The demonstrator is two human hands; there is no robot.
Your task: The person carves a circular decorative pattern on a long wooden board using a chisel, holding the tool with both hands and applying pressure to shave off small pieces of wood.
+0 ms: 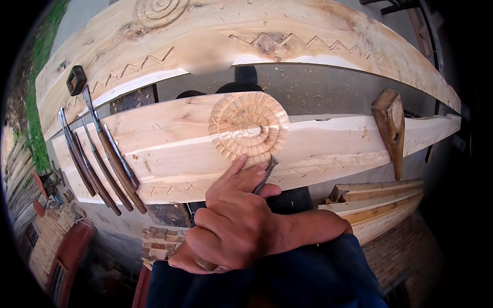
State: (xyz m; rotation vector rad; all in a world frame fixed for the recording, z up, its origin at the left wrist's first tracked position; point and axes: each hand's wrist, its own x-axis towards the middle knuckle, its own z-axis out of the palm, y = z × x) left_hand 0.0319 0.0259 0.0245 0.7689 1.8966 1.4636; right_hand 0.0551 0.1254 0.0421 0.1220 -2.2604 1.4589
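Note:
My right hand (233, 233) comes in from the right and is closed around the handle of a chisel (262, 185). Fingers that appear to belong to my left hand (228, 182) press close to the chisel's blade; the right fist covers the rest of that hand, and its arm is hidden. The chisel's flared steel edge touches the lower rim of a carved spiral rosette (250, 128), cut with many small wedge-like segments. This carving stands on a long pale wooden board (179, 123), which also bears faint zigzag lines below.
Several wooden-handled carving tools (110, 159) lie side by side across the board's left end. Toward the right rests a wooden mallet (390, 118). A second carved board (318, 31) spans the far side. Stacked timber (380, 205) is at the near right, with wood chips (303, 92) on the floor.

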